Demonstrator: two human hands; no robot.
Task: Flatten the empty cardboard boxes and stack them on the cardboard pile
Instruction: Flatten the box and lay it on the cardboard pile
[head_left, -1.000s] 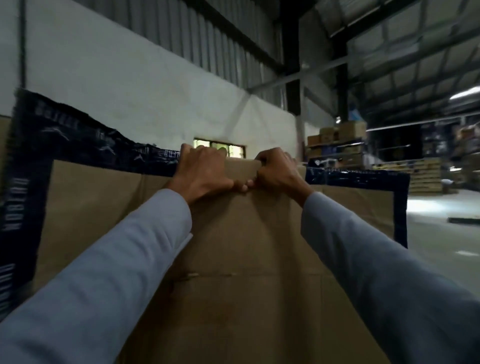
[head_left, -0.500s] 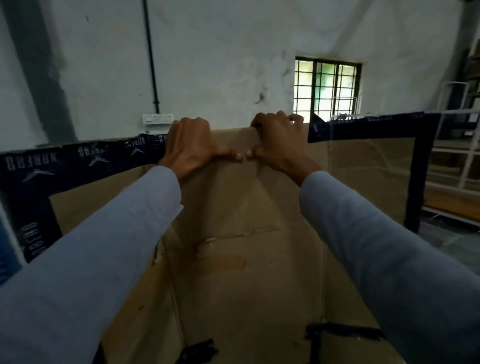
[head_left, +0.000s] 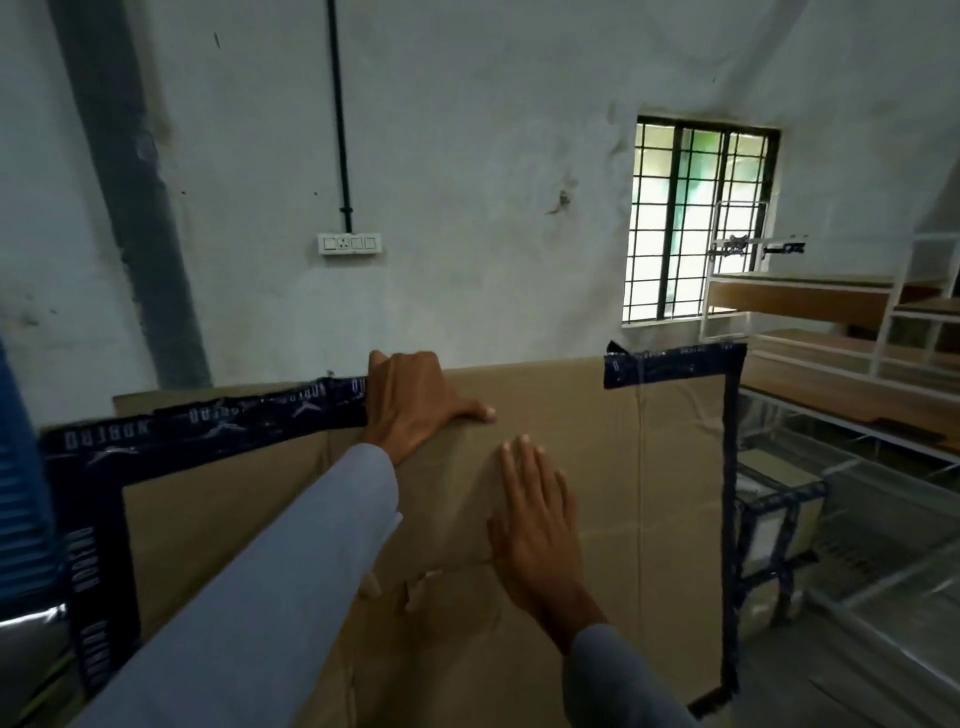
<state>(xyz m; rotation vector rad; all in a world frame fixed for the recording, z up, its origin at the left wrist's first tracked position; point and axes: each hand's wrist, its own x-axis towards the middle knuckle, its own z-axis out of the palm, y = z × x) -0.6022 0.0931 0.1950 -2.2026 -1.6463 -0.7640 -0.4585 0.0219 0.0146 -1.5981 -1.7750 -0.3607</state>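
The flattened cardboard sheet (head_left: 613, 467) stands upright on edge, filling the lower middle of the view, its brown near face turned to the person. Dark printed tape (head_left: 208, 422) runs along its top edge toward nine o'clock and down its left side, and another strip frames the corner at two o'clock and drops down the right edge. The left hand (head_left: 410, 400) grips the sheet's top edge near twelve o'clock, fingers curled over to the far side and thumb lying on the near face. The right hand (head_left: 535, 530) lies flat on the near face at about five o'clock of the left hand, fingers straight and together, holding nothing. Both arms wear pale grey sleeves (head_left: 270, 571). Behind the sheet rises a whitish wall (head_left: 493, 182), with a switch plate (head_left: 349, 243) at eleven o'clock of the left hand and a black conduit (head_left: 340, 119) running up from it. A barred window (head_left: 696, 223) sits at one o'clock. At three o'clock stand a white rack (head_left: 883, 291) and, lower, a taped box (head_left: 774, 535).
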